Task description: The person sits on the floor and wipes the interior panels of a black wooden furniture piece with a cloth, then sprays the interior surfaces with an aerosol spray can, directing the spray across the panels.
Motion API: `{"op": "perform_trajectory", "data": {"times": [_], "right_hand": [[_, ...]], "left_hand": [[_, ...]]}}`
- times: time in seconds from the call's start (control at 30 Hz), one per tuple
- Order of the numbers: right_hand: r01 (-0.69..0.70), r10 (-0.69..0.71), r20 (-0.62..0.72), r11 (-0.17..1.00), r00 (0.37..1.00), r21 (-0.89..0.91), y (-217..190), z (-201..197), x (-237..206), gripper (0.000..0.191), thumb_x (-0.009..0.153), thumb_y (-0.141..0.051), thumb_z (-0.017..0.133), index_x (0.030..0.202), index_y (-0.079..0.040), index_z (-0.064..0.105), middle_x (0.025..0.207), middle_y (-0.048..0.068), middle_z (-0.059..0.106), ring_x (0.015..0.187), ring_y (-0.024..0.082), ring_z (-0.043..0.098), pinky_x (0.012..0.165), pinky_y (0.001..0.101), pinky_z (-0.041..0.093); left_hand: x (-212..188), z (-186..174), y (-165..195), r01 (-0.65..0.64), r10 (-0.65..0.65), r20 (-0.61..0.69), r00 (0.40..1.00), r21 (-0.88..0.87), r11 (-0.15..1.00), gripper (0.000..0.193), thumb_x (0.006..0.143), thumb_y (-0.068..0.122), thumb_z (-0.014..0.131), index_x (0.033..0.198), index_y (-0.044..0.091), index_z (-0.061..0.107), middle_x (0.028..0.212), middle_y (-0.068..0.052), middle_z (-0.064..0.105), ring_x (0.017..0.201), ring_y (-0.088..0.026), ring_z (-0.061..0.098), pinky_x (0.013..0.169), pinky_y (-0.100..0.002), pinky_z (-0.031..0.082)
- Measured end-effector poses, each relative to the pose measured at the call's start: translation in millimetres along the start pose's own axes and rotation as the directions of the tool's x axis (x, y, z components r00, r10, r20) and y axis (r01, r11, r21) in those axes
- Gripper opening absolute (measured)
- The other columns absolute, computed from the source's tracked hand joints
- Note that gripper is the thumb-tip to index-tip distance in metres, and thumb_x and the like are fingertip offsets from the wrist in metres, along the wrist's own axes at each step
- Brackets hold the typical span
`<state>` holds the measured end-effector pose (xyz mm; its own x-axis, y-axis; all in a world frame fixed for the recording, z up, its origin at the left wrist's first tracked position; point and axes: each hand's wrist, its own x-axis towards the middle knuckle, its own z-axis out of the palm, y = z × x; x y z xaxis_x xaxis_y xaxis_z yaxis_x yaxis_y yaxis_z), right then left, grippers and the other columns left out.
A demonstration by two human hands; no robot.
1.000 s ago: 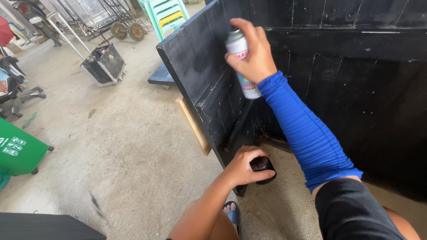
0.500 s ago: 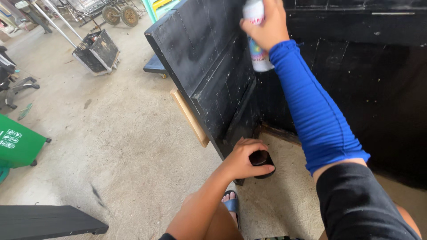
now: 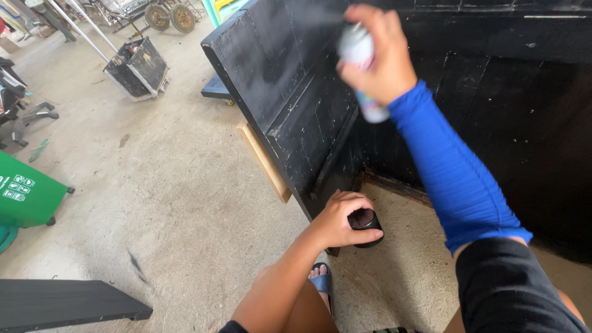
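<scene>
The spray can (image 3: 364, 74), blurred and gripped in the right hand (image 3: 376, 55) near the top of the black panel (image 3: 290, 98), should sweep evenly at a steady distance while the left hand (image 3: 339, 219) clasps the black cap (image 3: 367, 227) low by the floor (image 3: 154, 203).

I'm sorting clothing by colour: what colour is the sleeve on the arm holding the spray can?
Bright blue sleeve, seen in the head view, the only one.

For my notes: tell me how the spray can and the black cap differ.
The spray can is pale, tall and raised in the right hand at the black panel; the black cap is dark, short and held low in the left hand near the floor. Each sits in one hand.
</scene>
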<state>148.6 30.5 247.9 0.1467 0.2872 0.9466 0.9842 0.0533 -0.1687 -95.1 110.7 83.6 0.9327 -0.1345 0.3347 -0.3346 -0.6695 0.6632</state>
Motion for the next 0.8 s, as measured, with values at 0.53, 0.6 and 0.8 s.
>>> {"op": "perform_trajectory", "data": {"times": [0.53, 0.6, 0.8], "right_hand": [[-0.265, 0.26, -0.143, 0.964, 0.955, -0.014, 49, 9, -15, 0.073, 0.086, -0.01, 0.088, 0.15, -0.015, 0.053, 0.124, 0.017, 0.059, 0.112, 0.032, 0.066, 0.099, 0.0417, 0.056], [-0.308, 0.308, -0.127, 0.951, 0.943, 0.022, 32, 7, -5, 0.07, 0.086, -0.011, 0.086, 0.148, -0.016, 0.054, 0.124, 0.016, 0.059, 0.111, 0.031, 0.066, 0.099, 0.0402, 0.057], [0.026, -0.031, 0.044, 0.993, 0.999, 0.117, -33, 11, -6, 0.069, 0.081, -0.014, 0.084, 0.143, -0.011, 0.053, 0.133, 0.019, 0.059, 0.121, 0.037, 0.058, 0.108, 0.045, 0.049]], "left_hand": [[1, 2, 3, -0.043, 0.042, 0.009, 0.999, 0.036, 0.998, 0.052, 0.074, 0.05, 0.084, 0.102, 0.008, 0.071, 0.113, -0.008, 0.073, 0.119, -0.028, 0.065, 0.114, -0.048, 0.036], [0, 2, 2, -0.032, 0.031, 0.01, 0.999, 0.042, 0.999, 0.052, 0.073, 0.048, 0.085, 0.102, 0.007, 0.072, 0.116, -0.009, 0.073, 0.12, -0.029, 0.065, 0.118, -0.052, 0.028], [1, 1, -1, -0.106, 0.107, -0.033, 0.994, 0.021, 0.994, 0.054, 0.075, 0.052, 0.083, 0.104, 0.008, 0.071, 0.118, -0.008, 0.072, 0.122, -0.028, 0.065, 0.114, -0.045, 0.042]]}}
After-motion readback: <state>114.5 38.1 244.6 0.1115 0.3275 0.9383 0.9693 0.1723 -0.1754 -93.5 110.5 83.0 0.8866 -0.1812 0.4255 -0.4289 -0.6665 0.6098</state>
